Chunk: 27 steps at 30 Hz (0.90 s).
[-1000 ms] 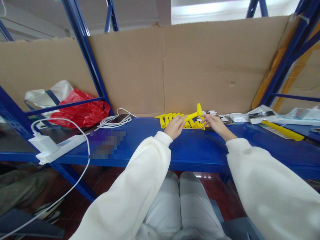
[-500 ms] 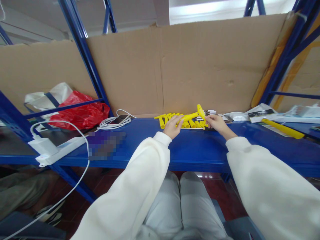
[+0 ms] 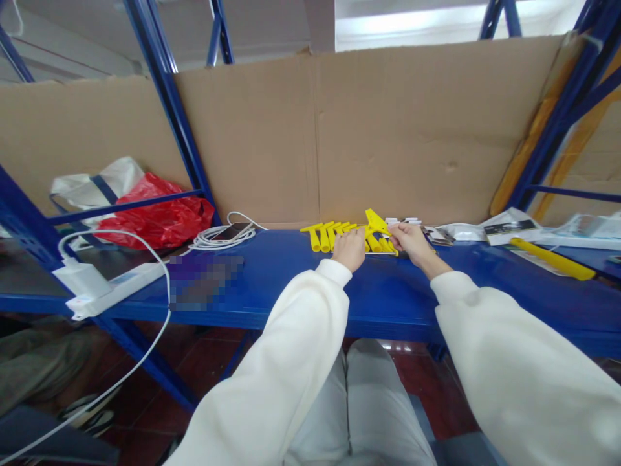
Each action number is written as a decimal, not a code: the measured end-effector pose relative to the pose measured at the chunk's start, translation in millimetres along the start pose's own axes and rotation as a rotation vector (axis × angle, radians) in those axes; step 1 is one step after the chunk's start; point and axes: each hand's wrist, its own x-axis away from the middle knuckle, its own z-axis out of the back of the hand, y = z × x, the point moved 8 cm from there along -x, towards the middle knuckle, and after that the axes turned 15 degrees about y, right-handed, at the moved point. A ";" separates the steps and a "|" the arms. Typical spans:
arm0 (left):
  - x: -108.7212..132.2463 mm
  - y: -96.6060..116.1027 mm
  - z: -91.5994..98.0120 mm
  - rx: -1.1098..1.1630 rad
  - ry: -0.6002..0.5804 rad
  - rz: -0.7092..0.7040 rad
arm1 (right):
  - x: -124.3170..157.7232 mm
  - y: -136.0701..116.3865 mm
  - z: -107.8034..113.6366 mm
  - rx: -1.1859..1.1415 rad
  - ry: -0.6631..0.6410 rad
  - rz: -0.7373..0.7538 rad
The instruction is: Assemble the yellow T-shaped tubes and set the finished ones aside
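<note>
Holding the scraper (image 3: pixel 375 224) over the row (image 3: pixel 324 234) at the shelf's (image 3: pixel 291 275) back, you had your left hand (image 3: pixel 350 249) closed on its handle, right hand (image 3: pixel 410 241) pinching its blade; a slack pinch could have dropped it, scattering the row.

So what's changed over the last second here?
The yellow piece, raised aslant before, has come down to the row of yellow pieces, right hand still at its head; left hand shifted right over the row. White cable and red bag unchanged.
</note>
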 end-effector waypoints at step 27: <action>11.3 -50.1 -11.8 0.108 0.006 0.363 | -32.0 52.9 73.1 0.982 0.094 0.171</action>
